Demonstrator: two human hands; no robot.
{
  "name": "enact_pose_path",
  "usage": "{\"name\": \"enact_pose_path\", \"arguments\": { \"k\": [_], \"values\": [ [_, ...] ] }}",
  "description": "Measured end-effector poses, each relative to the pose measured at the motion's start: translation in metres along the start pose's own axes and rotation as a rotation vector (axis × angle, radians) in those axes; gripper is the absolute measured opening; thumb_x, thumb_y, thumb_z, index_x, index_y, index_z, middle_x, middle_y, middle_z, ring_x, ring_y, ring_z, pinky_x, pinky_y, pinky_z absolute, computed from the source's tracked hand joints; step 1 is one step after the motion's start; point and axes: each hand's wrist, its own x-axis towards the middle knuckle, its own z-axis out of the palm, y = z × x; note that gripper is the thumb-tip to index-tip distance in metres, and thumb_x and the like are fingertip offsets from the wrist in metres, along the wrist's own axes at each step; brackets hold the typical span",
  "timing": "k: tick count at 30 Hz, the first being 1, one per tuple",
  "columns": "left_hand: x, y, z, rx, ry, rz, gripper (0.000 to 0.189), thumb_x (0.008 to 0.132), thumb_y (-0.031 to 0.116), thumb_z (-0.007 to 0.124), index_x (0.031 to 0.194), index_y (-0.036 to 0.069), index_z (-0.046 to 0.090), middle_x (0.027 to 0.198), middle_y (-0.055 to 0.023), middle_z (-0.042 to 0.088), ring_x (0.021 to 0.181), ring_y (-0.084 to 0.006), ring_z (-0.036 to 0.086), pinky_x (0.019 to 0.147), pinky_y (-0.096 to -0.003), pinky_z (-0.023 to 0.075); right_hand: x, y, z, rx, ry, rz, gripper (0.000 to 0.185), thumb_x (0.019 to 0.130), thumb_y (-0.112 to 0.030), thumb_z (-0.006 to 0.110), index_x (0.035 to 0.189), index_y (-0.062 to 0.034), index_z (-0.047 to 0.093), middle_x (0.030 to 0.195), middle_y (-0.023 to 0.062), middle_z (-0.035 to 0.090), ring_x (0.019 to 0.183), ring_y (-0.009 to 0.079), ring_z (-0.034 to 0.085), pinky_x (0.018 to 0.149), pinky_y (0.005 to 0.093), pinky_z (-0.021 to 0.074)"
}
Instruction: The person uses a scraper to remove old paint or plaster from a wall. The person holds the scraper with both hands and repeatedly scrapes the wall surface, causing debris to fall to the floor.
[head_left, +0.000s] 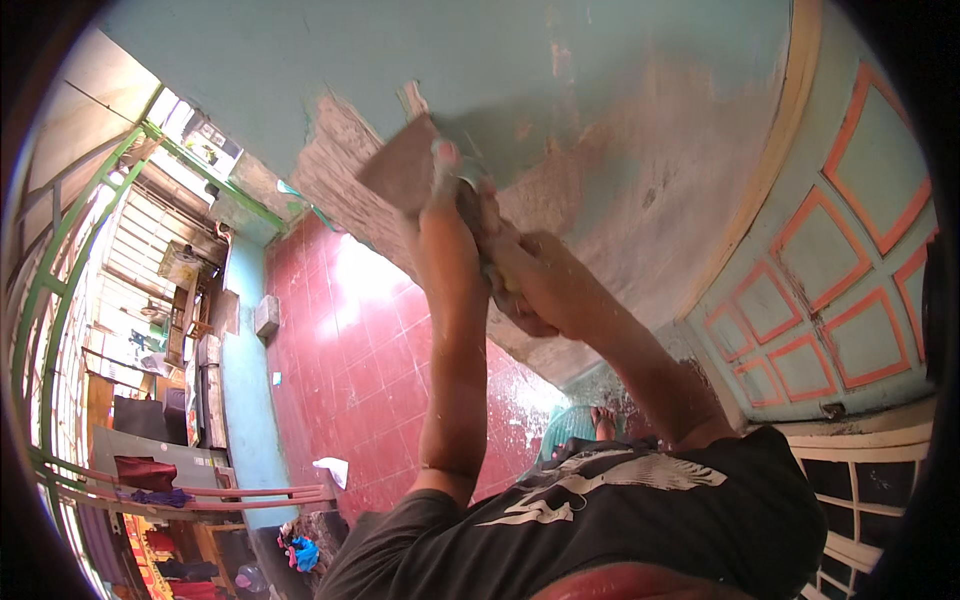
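Both my hands are closed around a wide-bladed scraper held against a painted wall (480, 45). My left hand (450, 217) grips it near the blade, with the thumb laid up towards the metal. Lower down, my right hand (525, 277) is wrapped about the handle end. The flat scraper blade (401, 161) lies over the edge between blue-green paint and a rough bare patch (341, 154). A loose strip of paint (412, 99) stands off the wall just above the blade. Motion blur and my fingers hide much of the handle.
Below is a red tiled floor (360, 360) with a white scrap (332, 472). One foot (604, 422) rests by a teal plastic stool (566, 431). A panelled door (817, 247) with orange trim is at right. A grey block (267, 315) sits by the low blue wall (251, 405); green metal framing (75, 262) stands left.
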Motion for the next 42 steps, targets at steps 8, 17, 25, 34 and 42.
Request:
{"name": "enact_pose_path", "arguments": {
  "k": [8,17,25,34,42],
  "values": [
    [0.014,0.017,0.005,0.082,-0.090,0.032,0.033,0.097,0.034,0.062,0.078,0.007,0.058,0.060,-0.0009,0.052,0.047,-0.0090,0.045,0.045,-0.0246,0.0328,0.006,-0.023,-0.005,0.091,-0.060,0.031,0.051,0.101,-0.048,0.049,0.068,-0.0092,0.049,0.051,-0.0030,0.041,0.036,0.0057,0.035,0.031,0.0250,0.0230],
    [0.018,0.030,0.015,0.046,-0.111,0.042,0.032,0.096,0.036,0.064,0.083,0.008,0.059,0.065,-0.0013,0.055,0.050,-0.0095,0.047,0.045,-0.0249,0.0342,0.008,-0.042,-0.004,0.068,-0.050,-0.027,0.043,0.102,-0.044,0.048,0.077,-0.0080,0.048,0.052,-0.0035,0.037,0.036,0.0053,0.031,0.031,0.0248,0.0210],
    [0.019,0.040,0.013,0.128,-0.115,0.125,0.037,0.095,0.037,0.063,0.074,0.007,0.058,0.057,-0.0012,0.050,0.047,-0.0100,0.044,0.045,-0.0257,0.0313,0.010,-0.047,0.002,0.080,-0.078,-0.052,0.046,0.102,-0.048,0.048,0.078,-0.0092,0.046,0.053,-0.0035,0.035,0.035,0.0056,0.027,0.031,0.0244,0.0188],
    [-0.007,-0.003,-0.011,0.153,-0.125,0.130,0.047,0.099,0.044,0.059,0.076,0.002,0.061,0.057,-0.0056,0.055,0.048,-0.0118,0.050,0.046,-0.0257,0.0359,-0.010,0.001,-0.006,0.051,-0.169,-0.073,0.048,0.103,-0.049,0.044,0.078,-0.0082,0.046,0.051,-0.0023,0.035,0.035,0.0077,0.031,0.032,0.0262,0.0225],
    [-0.032,-0.085,-0.053,0.006,-0.097,0.022,0.050,0.102,0.042,0.055,0.083,-0.003,0.063,0.063,-0.0109,0.062,0.053,-0.0157,0.059,0.051,-0.0263,0.0472,-0.015,0.074,-0.039,0.006,-0.186,0.130,0.051,0.105,-0.048,0.042,0.076,-0.0062,0.048,0.051,-0.0019,0.038,0.036,0.0084,0.036,0.032,0.0263,0.0262]
  ]
}}
